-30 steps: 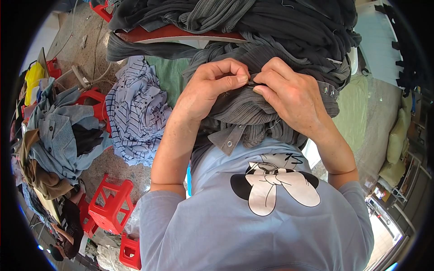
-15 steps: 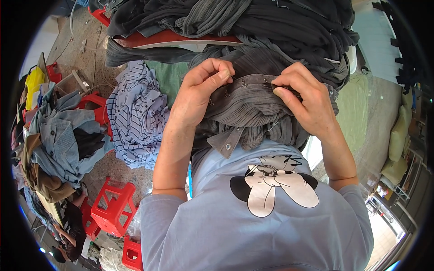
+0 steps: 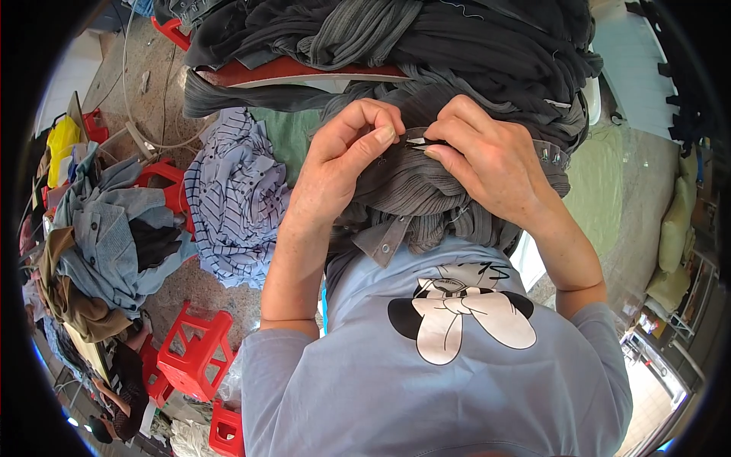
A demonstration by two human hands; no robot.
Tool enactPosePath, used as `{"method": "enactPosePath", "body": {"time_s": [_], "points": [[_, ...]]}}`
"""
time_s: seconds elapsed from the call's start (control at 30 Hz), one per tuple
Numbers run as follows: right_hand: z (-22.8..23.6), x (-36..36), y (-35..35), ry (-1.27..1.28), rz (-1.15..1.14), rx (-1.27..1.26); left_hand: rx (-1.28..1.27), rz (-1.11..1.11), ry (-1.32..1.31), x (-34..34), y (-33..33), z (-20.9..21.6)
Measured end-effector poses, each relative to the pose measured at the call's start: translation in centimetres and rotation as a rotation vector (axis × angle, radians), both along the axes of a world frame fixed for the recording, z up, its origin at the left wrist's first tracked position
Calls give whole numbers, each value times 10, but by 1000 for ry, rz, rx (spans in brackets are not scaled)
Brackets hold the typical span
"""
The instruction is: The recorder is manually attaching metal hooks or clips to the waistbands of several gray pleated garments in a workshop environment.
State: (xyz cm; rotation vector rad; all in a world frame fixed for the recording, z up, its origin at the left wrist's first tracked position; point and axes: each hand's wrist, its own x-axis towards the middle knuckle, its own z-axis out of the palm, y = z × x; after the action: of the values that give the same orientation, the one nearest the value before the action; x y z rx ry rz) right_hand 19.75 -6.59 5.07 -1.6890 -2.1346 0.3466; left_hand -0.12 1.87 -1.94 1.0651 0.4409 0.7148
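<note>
Apparently for control, the right hand (image 3: 487, 160) pinches pointed metal snips (image 3: 416, 142) over the grey ribbed garment (image 3: 407, 186); the left hand (image 3: 344, 152) curls there, grip unclear.

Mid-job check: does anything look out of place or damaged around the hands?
One oddity: a loose pale thread curls on the dark garment pile, standing out against the cloth. No spill or clear damage shows.

tool (image 3: 416, 142) in right hand (image 3: 483, 156), over garment (image 3: 422, 186) before torso (image 3: 434, 396) | left hand (image 3: 346, 148) just left of grip | shirt pile (image 3: 237, 202) farther left, clothes heap (image 3: 103, 240) beyond it | garment heap (image 3: 495, 57) ahead of grip | stool (image 3: 186, 373) back-left, on floor (image 3: 190, 286) | sheet (image 3: 598, 186) right of grip, past right hand
</note>
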Motion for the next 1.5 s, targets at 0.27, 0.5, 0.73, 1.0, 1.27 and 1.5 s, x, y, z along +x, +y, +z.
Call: {"method": "enactPosePath", "body": {"time_s": [0.27,0.5,0.73,1.0,1.27,1.5], "points": [[-2,5,0,90,-60,17,-44,62,-30,0,4,0],[5,38,-25,461,-320,-8,233,22,445,-12,-3,-3],[-11,49,-72,568,-269,-94,233,12,490,-40,8,15],[-56,39,-97,583,-183,241,881,79,743,9,-1,40],[-57,45,-105,615,-185,305,1075,-274,622,79,-26,58],[-49,54,-111,669,-285,184,527,-313,707,79,-27,60]]}}
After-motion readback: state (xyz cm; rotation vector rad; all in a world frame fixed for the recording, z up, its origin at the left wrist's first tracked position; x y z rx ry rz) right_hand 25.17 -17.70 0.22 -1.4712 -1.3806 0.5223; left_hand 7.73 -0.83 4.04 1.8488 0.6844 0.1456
